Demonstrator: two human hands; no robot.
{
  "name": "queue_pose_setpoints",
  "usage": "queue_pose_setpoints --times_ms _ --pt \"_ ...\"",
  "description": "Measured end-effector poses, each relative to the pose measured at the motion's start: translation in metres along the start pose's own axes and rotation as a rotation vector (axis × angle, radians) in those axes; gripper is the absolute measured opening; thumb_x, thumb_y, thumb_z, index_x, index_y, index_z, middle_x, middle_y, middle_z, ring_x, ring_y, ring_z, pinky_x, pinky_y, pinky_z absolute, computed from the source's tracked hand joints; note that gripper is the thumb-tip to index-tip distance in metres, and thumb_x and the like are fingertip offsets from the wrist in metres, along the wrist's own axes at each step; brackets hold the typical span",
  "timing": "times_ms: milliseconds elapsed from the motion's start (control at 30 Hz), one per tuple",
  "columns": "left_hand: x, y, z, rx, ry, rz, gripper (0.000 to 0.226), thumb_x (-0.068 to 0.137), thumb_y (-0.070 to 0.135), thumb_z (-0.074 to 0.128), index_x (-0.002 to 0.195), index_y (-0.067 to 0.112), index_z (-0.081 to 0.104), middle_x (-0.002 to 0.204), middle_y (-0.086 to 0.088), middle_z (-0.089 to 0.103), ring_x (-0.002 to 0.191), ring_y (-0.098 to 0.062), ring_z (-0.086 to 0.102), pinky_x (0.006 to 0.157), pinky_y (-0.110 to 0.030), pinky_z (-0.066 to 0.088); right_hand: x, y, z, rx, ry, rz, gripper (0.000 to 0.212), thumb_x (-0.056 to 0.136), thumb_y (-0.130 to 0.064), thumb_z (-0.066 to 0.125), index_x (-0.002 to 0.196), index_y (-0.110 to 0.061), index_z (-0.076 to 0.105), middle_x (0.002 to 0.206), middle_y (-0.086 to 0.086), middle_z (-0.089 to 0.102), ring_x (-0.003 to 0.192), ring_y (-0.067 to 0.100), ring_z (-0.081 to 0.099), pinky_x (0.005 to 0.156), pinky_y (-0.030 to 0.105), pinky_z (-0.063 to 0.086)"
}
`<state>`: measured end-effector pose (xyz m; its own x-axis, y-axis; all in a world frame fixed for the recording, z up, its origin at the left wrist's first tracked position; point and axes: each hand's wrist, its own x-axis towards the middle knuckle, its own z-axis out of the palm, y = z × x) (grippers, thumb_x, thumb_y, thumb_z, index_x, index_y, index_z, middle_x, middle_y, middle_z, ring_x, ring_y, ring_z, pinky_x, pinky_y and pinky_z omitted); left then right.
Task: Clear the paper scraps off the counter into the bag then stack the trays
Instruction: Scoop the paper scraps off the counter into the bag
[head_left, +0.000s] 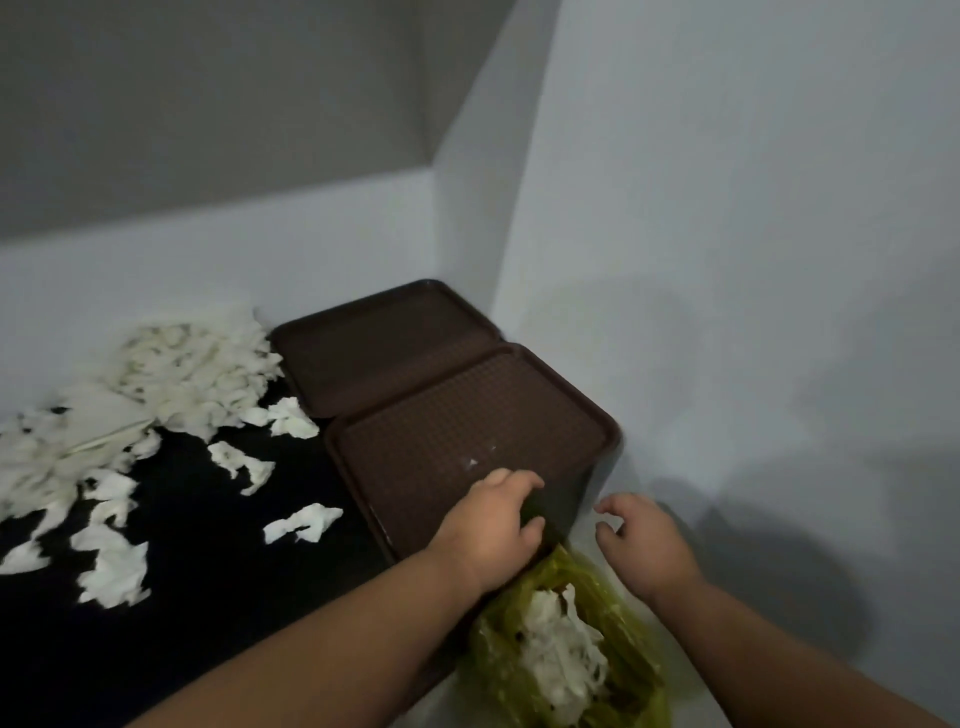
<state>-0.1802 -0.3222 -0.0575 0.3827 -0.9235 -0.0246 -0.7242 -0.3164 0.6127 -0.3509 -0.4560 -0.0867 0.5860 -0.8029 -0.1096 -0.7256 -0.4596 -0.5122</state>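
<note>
My left hand (488, 514) lies curled at a corner of the near tray (457, 431); I cannot tell whether it grips; my right hand (641, 540) hovers loosely open, empty, just beside the bag (628, 639), which has some paper inside; I judge us early: most scraps (192, 374) litter the tabletop (218, 613); the far tray (384, 338) lies unstacked behind.

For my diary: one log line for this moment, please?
left hand: grips near brown plastic tray | right hand: empty | white paper scraps: many on black counter
</note>
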Motion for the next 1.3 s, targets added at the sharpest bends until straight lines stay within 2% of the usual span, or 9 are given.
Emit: queue_pose_setpoints --times_ms 133,300,433,567,667,867,1000,1133,1300 --pt "-0.030 -0.049 -0.064 0.028 0.122 -0.062 0.045 0.093 0.041 0.059 0.137 0.036 0.048 0.130 0.011 0.050 0.117 -0.010 0.052 0.099 -0.034 0.049 0.008 -0.069 0.015 0.060 0.021 -0.059 0.027 0.093 -0.027 0.060 0.120 -0.025 0.064 0.112 -0.007 0.057 0.089 0.007 0.059 0.081 0.022 0.046" --pt "-0.101 -0.150 -0.126 0.071 0.259 -0.277 0.048 0.089 0.042 0.061 0.135 0.035 0.049 0.128 0.010 0.052 0.121 -0.011 0.050 0.103 -0.036 0.046 0.002 -0.168 0.066 0.078 -0.116 -0.215 0.037 0.090 -0.030 0.064 0.127 -0.029 0.060 0.114 -0.012 0.050 0.086 -0.001 0.058 0.082 0.019 0.046" --pt "-0.163 -0.221 -0.163 0.179 0.319 -0.446 0.058 0.090 0.044 0.061 0.143 0.030 0.044 0.138 0.005 0.049 0.129 -0.017 0.046 0.108 -0.034 0.042 -0.014 -0.239 0.115 0.064 -0.252 -0.297 0.050 0.090 -0.032 0.066 0.138 -0.030 0.050 0.133 -0.010 0.046 0.104 0.002 0.056 0.097 0.023 0.048" --pt "-0.212 -0.273 -0.179 0.235 0.295 -0.608 0.077 0.087 0.057 0.059 0.152 0.033 0.027 0.159 -0.002 0.024 0.148 -0.023 0.019 0.118 -0.044 0.031 -0.029 -0.285 0.162 0.040 -0.335 -0.330 0.077 0.088 -0.035 0.069 0.152 -0.033 0.027 0.153 -0.004 0.026 0.129 0.013 0.046 0.108 0.028 0.041" --pt "-0.231 -0.300 -0.179 0.240 0.231 -0.697 0.096 0.083 0.069 0.057 0.157 0.038 0.005 0.165 -0.007 -0.006 0.153 -0.029 -0.007 0.122 -0.054 0.013 -0.039 -0.305 0.194 0.044 -0.348 -0.289 0.093 0.085 -0.038 0.072 0.156 -0.035 0.011 0.162 0.002 0.005 0.147 0.022 0.023 0.117 0.033 0.031" --pt "-0.225 -0.332 -0.167 0.177 0.165 -0.764 0.110 0.076 0.078 0.058 0.154 0.044 -0.012 0.164 -0.004 -0.023 0.151 -0.030 -0.020 0.117 -0.068 0.006 -0.034 -0.329 0.234 -0.028 -0.357 -0.298 0.098 0.085 -0.040 0.072 0.156 -0.036 0.005 0.163 0.002 -0.012 0.152 0.025 0.004 0.120 0.037 0.026" --pt "-0.198 -0.344 -0.166 0.217 0.151 -0.788 0.111 0.075 0.081 0.054 0.150 0.047 -0.022 0.160 -0.004 -0.032 0.147 -0.034 -0.028 0.109 -0.077 0.003 -0.005 -0.345 0.243 -0.100 -0.369 -0.373 0.098 0.085 -0.041 0.071 0.155 -0.040 0.002 0.162 0.002 -0.019 0.152 0.027 -0.001 0.118 0.036 0.027" --pt "-0.173 -0.358 -0.174 0.313 0.150 -0.763 0.101 0.083 0.078 0.046 0.150 0.046 -0.022 0.161 -0.005 -0.032 0.147 -0.035 -0.028 0.112 -0.074 0.003 0.032 -0.366 0.248 -0.149 -0.378 -0.437 0.099 0.086 -0.038 0.070 0.154 -0.046 -0.002 0.160 0.001 -0.025 0.151 0.031 0.007 0.114 0.037 0.035" --pt "-0.153 -0.380 -0.189 0.360 0.080 -0.833 0.076 0.094 0.071 0.031 0.156 0.041 0.000 0.166 -0.002 -0.014 0.152 -0.035 -0.010 0.115 -0.070 0.006 0.073 -0.400 0.250 -0.232 -0.445 -0.516 0.106 0.084 -0.001 0.059 0.151 -0.051 -0.006 0.157 -0.002 -0.035 0.142 0.026 0.027 0.085 0.027 0.053"
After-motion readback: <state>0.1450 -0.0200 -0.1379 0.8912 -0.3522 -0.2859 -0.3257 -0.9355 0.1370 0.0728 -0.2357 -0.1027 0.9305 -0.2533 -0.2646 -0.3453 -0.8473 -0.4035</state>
